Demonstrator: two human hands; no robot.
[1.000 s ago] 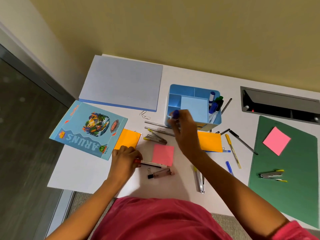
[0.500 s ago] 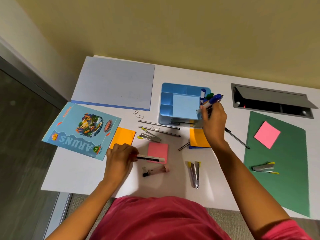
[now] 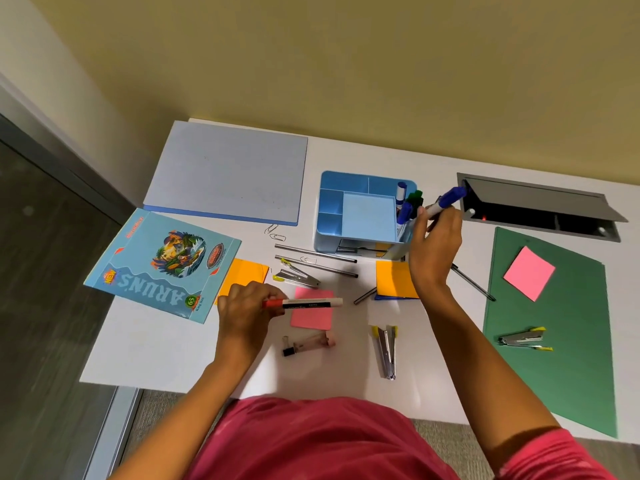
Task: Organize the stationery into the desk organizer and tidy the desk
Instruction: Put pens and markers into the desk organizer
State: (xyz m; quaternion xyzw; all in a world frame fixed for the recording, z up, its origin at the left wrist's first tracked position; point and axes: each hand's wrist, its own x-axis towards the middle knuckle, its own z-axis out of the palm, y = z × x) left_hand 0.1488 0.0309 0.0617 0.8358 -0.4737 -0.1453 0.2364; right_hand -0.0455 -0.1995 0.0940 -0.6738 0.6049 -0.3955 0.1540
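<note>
Two bare hands work over a white desk [image 3: 145, 358] seen from above. The right hand [image 3: 434, 244], right of centre in the frame, has its fingers closed around a white marker with a blue cap [image 3: 445, 202], held tilted just beside the right edge of a light-blue plastic desk organizer [image 3: 341, 206] at upper centre. Blue and green capped markers [image 3: 408, 202] already stand in the organizer's right-hand compartment. The left hand [image 3: 246, 313], lower left of centre, is clamped on a white marker with a red cap [image 3: 304, 303], which lies level over a pink sticky-note pad [image 3: 311, 315].

Loose stationery lies between the hands — two thin dark pens [image 3: 315, 259], a silver stapler with yellow ends [image 3: 298, 275], an orange sticky-note pad [image 3: 394, 280] partly under the right wrist, and another orange pad [image 3: 244, 275] tucked beside the left hand. Below the pink pad rest a black binder clip and small pinkish case [image 3: 308, 345]; to their right lies a second stapler [image 3: 386, 351].

At upper left sits a pale lavender folder [image 3: 228, 174], with a blue illustrated notebook [image 3: 162, 268] below it. At the right of the frame a green folder [image 3: 561, 358] carries a pink sticky note [image 3: 529, 273] and a third stapler [image 3: 523, 339]. A grey cable hatch [image 3: 540, 202] is set into the desk above it.
</note>
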